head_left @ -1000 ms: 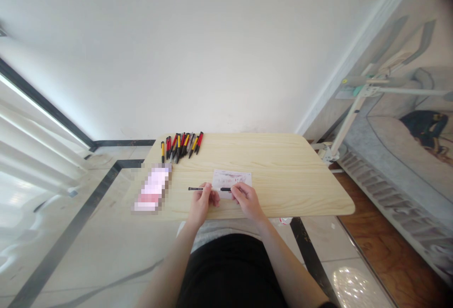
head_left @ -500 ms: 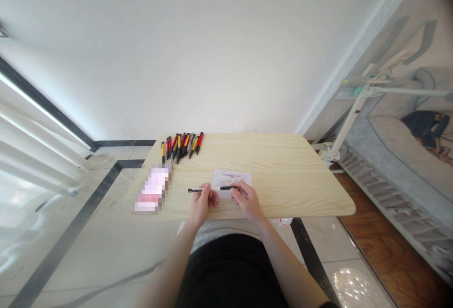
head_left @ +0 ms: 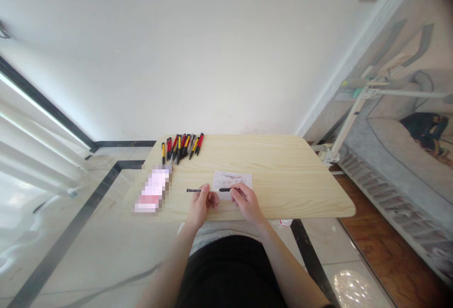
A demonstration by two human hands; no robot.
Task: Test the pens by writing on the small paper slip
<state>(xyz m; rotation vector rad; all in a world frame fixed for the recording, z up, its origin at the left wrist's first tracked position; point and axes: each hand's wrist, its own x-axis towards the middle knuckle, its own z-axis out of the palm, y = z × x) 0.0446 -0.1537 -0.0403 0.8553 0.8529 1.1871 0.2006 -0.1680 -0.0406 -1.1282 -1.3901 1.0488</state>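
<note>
Pen (head_left: 224, 189) pinched by left hand (head_left: 200, 205) and right hand (head_left: 247, 203) over printed paper (head_left: 231, 179) could slip if either closed finger grip loosens.

Table (head_left: 290, 176): lt. wood-grain top, rounded corners, extends both sides of the paper (head_left: 231, 178) & beyond it. Paper lies flat by the near edge, w/ printed marks, partly covered. Pens (head_left: 179, 145), red/yellow/black/grey, bunched beyond the paper & to its L, tips roughly toward the near edge, some overlapping. Pinkish slab (head_left: 153, 188) L of the paper, poss. a phone; too pixelated to tell.
</note>
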